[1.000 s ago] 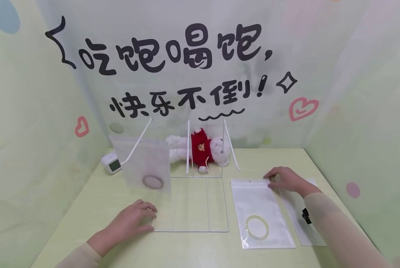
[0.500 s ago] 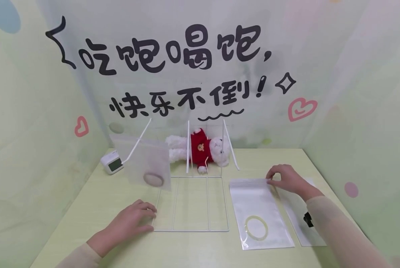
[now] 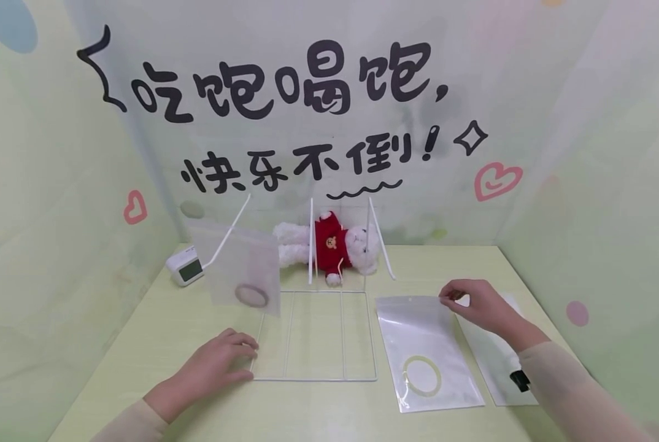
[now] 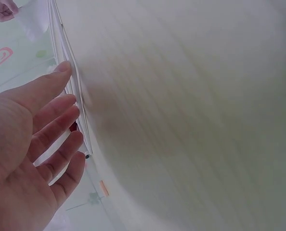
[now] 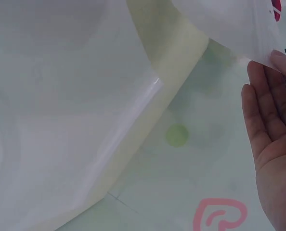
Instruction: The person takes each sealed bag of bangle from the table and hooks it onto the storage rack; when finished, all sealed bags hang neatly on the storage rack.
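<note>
My right hand (image 3: 484,307) pinches the top right corner of a clear zip bag (image 3: 420,328) between thumb and fingers. A pale yellow ring (image 3: 404,376) shows in the bag's lower part. In the right wrist view, the bag's corner (image 5: 225,29) is between thumb and fingertips. At the left side of a white wire rack (image 3: 307,380), my left hand (image 3: 213,365) touches the base with loosely bent fingers. The left wrist view has that hand (image 4: 27,139) palm side showing, thumb and fingertips against the wires. A second zip bag (image 3: 235,258) with a ring hangs from the rack's left prong.
Right of the pinched bag lies another white bag (image 3: 492,350) with a black item (image 3: 520,380), partly covered by my forearm. Behind the rack lies a plush toy in a red top (image 3: 326,239). A white digital timer (image 3: 186,267) stands at the back left.
My right hand has shifted slightly right and toward me, and the pinched bag's top edge has tilted and lifted a little. The left hand and the rack stay put.
</note>
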Demonstrator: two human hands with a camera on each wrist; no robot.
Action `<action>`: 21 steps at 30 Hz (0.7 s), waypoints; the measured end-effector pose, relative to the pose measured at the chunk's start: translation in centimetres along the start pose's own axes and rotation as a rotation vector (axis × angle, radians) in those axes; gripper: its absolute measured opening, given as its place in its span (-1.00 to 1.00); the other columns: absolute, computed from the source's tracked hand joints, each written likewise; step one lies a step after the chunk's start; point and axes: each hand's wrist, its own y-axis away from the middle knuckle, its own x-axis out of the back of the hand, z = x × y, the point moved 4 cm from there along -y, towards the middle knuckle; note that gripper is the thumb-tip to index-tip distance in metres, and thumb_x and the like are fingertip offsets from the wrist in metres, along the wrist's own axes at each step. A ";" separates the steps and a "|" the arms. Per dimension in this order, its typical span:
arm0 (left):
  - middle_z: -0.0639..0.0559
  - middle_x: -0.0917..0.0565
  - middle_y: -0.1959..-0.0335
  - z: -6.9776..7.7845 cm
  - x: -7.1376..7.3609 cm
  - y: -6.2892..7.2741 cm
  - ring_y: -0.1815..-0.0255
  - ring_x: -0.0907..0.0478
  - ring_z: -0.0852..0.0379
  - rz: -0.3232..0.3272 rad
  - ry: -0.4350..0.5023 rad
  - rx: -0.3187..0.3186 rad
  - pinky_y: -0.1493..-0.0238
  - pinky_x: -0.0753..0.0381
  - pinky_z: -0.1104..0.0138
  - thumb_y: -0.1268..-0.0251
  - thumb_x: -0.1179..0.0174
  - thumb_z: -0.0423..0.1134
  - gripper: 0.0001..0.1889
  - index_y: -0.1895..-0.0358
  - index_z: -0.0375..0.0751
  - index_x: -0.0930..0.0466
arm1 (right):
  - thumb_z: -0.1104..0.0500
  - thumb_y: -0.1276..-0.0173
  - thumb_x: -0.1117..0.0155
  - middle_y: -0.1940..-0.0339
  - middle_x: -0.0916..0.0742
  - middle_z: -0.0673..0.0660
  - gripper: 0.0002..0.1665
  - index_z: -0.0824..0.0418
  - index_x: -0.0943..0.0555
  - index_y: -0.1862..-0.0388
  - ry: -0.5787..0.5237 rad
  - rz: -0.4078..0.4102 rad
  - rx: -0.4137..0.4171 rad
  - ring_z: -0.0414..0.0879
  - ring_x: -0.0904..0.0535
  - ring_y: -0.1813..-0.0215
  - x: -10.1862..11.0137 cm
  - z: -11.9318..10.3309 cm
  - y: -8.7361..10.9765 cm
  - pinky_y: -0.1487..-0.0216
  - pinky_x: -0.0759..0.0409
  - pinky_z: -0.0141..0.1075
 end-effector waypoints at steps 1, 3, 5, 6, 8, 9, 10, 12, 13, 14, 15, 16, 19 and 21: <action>0.21 -0.73 -0.07 0.0 0.0 0.0 -0.03 -0.56 0.15 0.002 -0.004 0.000 -0.07 -0.73 0.18 -0.05 -0.54 -0.04 -0.67 0.10 0.00 -0.80 | 0.33 -0.23 -0.53 0.32 -0.80 -0.13 -0.80 0.10 -0.75 0.22 -0.006 0.014 0.013 -0.38 -0.67 0.27 0.2 -0.4 0.1 0.21 -0.76 -0.16; 0.22 -0.73 -0.06 0.0 0.0 0.0 -0.04 -0.57 0.16 0.006 -0.008 0.002 -0.07 -0.73 0.17 -0.04 -0.55 -0.04 -0.67 0.10 0.00 -0.80 | 0.34 -0.22 -0.54 0.32 -0.79 -0.15 -0.79 0.10 -0.75 0.22 -0.010 0.038 0.036 -0.39 -0.67 0.28 0.5 -1.0 0.3 0.22 -0.76 -0.19; 0.22 -0.73 -0.06 0.0 0.0 0.0 -0.04 -0.57 0.16 0.008 -0.007 -0.001 -0.07 -0.73 0.17 -0.04 -0.55 -0.05 -0.67 0.10 0.00 -0.80 | 0.35 -0.20 -0.55 0.32 -0.78 -0.19 -0.77 0.10 -0.75 0.21 -0.008 0.059 0.055 -0.41 -0.67 0.29 0.9 -1.5 0.4 0.24 -0.76 -0.23; 0.21 -0.73 -0.06 0.0 0.0 0.0 -0.04 -0.57 0.16 0.008 -0.006 -0.001 -0.07 -0.73 0.17 -0.04 -0.56 -0.05 -0.67 0.11 0.00 -0.80 | 0.36 -0.19 -0.55 0.32 -0.78 -0.20 -0.76 0.10 -0.75 0.22 -0.007 0.073 0.068 -0.41 -0.67 0.30 1.0 -1.8 0.5 0.25 -0.76 -0.25; 0.21 -0.73 -0.07 0.0 0.0 0.0 -0.04 -0.57 0.16 0.004 -0.002 0.001 -0.07 -0.72 0.17 -0.04 -0.55 -0.05 -0.68 0.10 0.00 -0.80 | 0.38 -0.18 -0.55 0.33 -0.78 -0.20 -0.74 0.09 -0.75 0.22 -0.002 0.090 0.088 -0.41 -0.66 0.30 1.3 -2.5 0.5 0.26 -0.74 -0.31; 0.21 -0.73 -0.07 0.0 0.0 0.1 -0.04 -0.57 0.15 0.002 -0.001 0.002 -0.07 -0.72 0.17 -0.05 -0.55 -0.05 -0.68 0.10 0.00 -0.80 | 0.40 -0.17 -0.55 0.33 -0.78 -0.20 -0.72 0.10 -0.75 0.22 0.001 0.100 0.099 -0.40 -0.66 0.31 1.5 -2.8 0.5 0.27 -0.73 -0.35; 0.20 -0.73 -0.07 0.0 0.0 0.1 -0.04 -0.57 0.15 0.000 0.000 0.004 -0.07 -0.73 0.17 -0.05 -0.55 -0.05 -0.68 0.10 0.00 -0.80 | 0.41 -0.16 -0.55 0.33 -0.78 -0.20 -0.71 0.09 -0.74 0.23 0.005 0.110 0.107 -0.40 -0.65 0.32 1.6 -3.2 0.5 0.27 -0.72 -0.39; 0.20 -0.73 -0.07 0.0 0.0 0.1 -0.04 -0.57 0.15 -0.004 0.001 0.008 -0.08 -0.73 0.17 -0.05 -0.55 -0.05 -0.68 0.10 0.01 -0.80 | 0.43 -0.13 -0.55 0.34 -0.78 -0.17 -0.69 0.09 -0.74 0.24 0.010 0.132 0.125 -0.39 -0.64 0.33 2.0 -4.1 0.5 0.27 -0.68 -0.47; 0.20 -0.73 -0.07 0.0 0.0 0.1 -0.04 -0.57 0.15 -0.004 0.001 0.008 -0.08 -0.73 0.17 -0.05 -0.55 -0.04 -0.68 0.10 0.01 -0.80 | 0.43 -0.13 -0.55 0.34 -0.78 -0.17 -0.69 0.09 -0.74 0.24 0.013 0.140 0.128 -0.39 -0.64 0.33 2.2 -4.6 0.5 0.26 -0.66 -0.51; 0.20 -0.73 -0.06 0.0 0.0 0.1 -0.04 -0.57 0.14 -0.004 0.001 0.009 -0.08 -0.73 0.16 -0.04 -0.55 -0.04 -0.68 0.11 0.01 -0.80 | 0.44 -0.12 -0.56 0.34 -0.77 -0.18 -0.68 0.08 -0.74 0.24 0.016 0.150 0.136 -0.39 -0.63 0.34 2.3 -5.0 0.4 0.26 -0.65 -0.54; 0.20 -0.73 -0.06 0.0 0.0 0.1 -0.04 -0.57 0.14 0.001 -0.002 0.008 -0.07 -0.73 0.16 -0.04 -0.55 -0.04 -0.68 0.11 0.01 -0.80 | 0.44 -0.11 -0.56 0.34 -0.78 -0.17 -0.68 0.09 -0.74 0.24 0.016 0.158 0.142 -0.38 -0.63 0.35 2.5 -5.5 0.4 0.26 -0.64 -0.54; 0.20 -0.73 -0.06 0.0 0.0 0.1 -0.04 -0.57 0.14 0.004 -0.001 0.007 -0.07 -0.73 0.16 -0.04 -0.55 -0.04 -0.68 0.11 0.02 -0.80 | 0.44 -0.10 -0.56 0.35 -0.77 -0.17 -0.67 0.09 -0.74 0.24 0.016 0.166 0.149 -0.38 -0.63 0.35 2.7 -5.9 0.4 0.26 -0.63 -0.55; 0.20 -0.73 -0.06 0.1 -0.1 0.1 -0.04 -0.57 0.15 0.016 -0.004 0.003 -0.06 -0.73 0.16 -0.04 -0.55 -0.05 -0.68 0.11 0.02 -0.80 | 0.45 -0.09 -0.56 0.35 -0.77 -0.18 -0.67 0.09 -0.74 0.24 0.013 0.190 0.166 -0.37 -0.63 0.35 3.3 -7.1 0.3 0.26 -0.63 -0.56; 0.21 -0.73 -0.06 0.1 -0.1 0.1 -0.04 -0.57 0.16 0.023 -0.005 -0.002 -0.06 -0.74 0.17 -0.03 -0.56 -0.05 -0.68 0.11 0.02 -0.80 | 0.45 -0.09 -0.56 0.34 -0.76 -0.20 -0.65 0.08 -0.74 0.23 0.014 0.199 0.175 -0.39 -0.63 0.35 3.7 -7.8 0.3 0.25 -0.63 -0.57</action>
